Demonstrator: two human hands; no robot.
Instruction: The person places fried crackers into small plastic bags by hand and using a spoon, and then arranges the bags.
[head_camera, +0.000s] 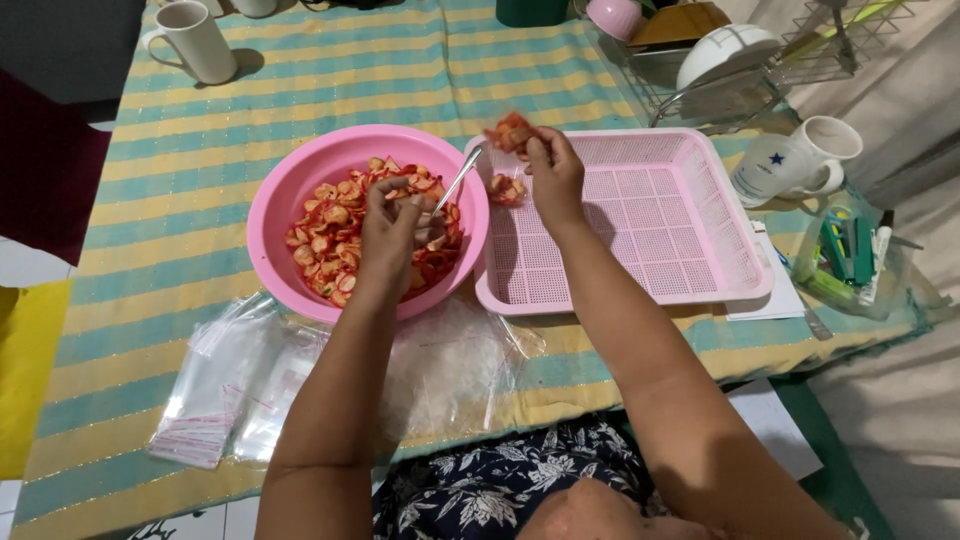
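Here, clear plastic bags (250, 380) with red seal strips lie flat on the striped cloth (300, 70) — just in front of a round pink bowl (275, 205) of red-orange chips (335, 235). The left hand (392, 232), fingers curled, grips a metal spoon (458, 180) over the bowl; the right hand (553, 175) pinches a small filled bag (512, 131) above the perforated pink tray (660, 220) — one packed bag (507, 188) lies inside.

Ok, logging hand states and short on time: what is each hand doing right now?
Left hand: closed on a metal spoon over the pink bowl.
Right hand: closed, pinching a small filled bag over the pink tray.
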